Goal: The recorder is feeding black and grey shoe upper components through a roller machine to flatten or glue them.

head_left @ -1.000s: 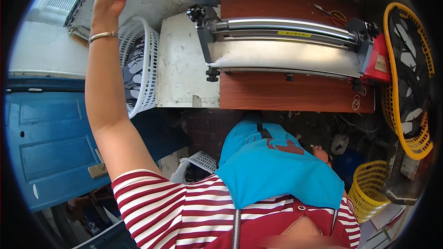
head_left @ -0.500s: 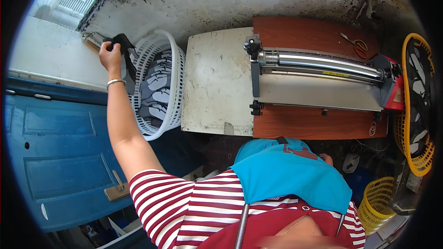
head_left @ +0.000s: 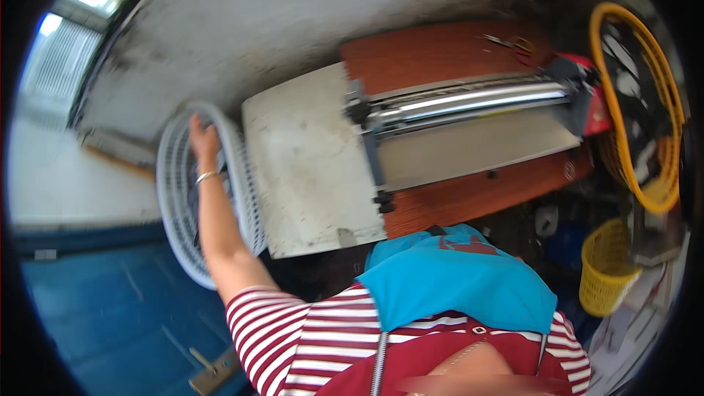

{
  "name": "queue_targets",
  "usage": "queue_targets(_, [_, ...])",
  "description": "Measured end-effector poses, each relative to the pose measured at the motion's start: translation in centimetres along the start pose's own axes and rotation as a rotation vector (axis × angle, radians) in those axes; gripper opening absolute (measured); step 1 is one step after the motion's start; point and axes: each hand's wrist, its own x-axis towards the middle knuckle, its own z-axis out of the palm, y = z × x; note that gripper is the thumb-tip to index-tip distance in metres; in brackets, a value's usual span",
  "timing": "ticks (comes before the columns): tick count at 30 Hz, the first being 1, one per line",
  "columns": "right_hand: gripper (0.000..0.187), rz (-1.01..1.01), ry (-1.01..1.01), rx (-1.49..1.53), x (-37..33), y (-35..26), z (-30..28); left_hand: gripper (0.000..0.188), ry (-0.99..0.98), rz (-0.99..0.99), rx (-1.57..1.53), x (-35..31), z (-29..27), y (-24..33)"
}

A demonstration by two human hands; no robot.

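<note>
My left hand [head_left: 204, 142] reaches into the far end of a white plastic laundry-style basket [head_left: 246, 165]. Motion blurs it, but a finger and the thumb look apart, and no piece shows between them. My left forearm crosses the basket and hides much of its inside. Some dark cut pieces show dimly beside the wrist. The basket stands against the left side of a pale worn board [head_left: 304, 169]. My right hand is out of sight, behind or below the turquoise apron [head_left: 462, 282].
A roller machine [head_left: 469, 106] sits on a red-brown tabletop [head_left: 440, 51], with scissors [head_left: 513, 44] behind it. A yellow basket [head_left: 675, 125] of dark and white pieces stands at the right, above a lower yellow basket [head_left: 605, 271]. The blue door [head_left: 110, 308] is at the left.
My left hand has moved from the wall ledge into the basket; the dark flat pieces it held no longer show in it. The whole view has tilted and shifted.
</note>
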Motion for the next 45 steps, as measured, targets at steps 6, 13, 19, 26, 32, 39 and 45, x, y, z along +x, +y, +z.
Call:
queue_targets(6, [0.032, -0.162, 0.054, 0.028, 5.1, -0.8, -2.3, 0.052, -0.014, 0.363, -0.233, 7.7, -4.3, 2.8])
queue_targets(13, [0.033, -0.362, 0.239, 0.319, 3.7, -4.7, -12.8, 0.043, -0.254, 0.588, -0.356, -6.7, 5.9, 32.3])
queue_targets(19, [0.028, -0.535, 0.361, 0.311, 3.0, -0.8, -24.1, 0.034, -0.637, 0.925, -0.265, -24.0, 18.5, 52.1])
queue_targets(26, [0.024, -0.635, 0.607, 0.335, 2.1, 6.4, -33.2, 0.036, -1.129, 1.243, -0.171, -45.9, 40.6, 69.5])
queue_targets(32, [0.023, -0.614, 0.557, 0.358, 2.4, 12.2, -34.0, 0.064, -0.974, 1.287, 0.041, -57.6, 58.4, 74.9])
queue_targets(39, [0.023, -0.368, 0.511, 0.459, 1.7, 17.3, -31.6, 0.068, -0.761, 1.211, 0.298, -60.4, 61.9, 76.3])
queue_targets(45, [0.022, -0.349, 0.545, 0.494, 1.1, 16.3, -32.1, 0.032, -0.897, 1.298, 0.180, -57.8, 62.7, 77.3])
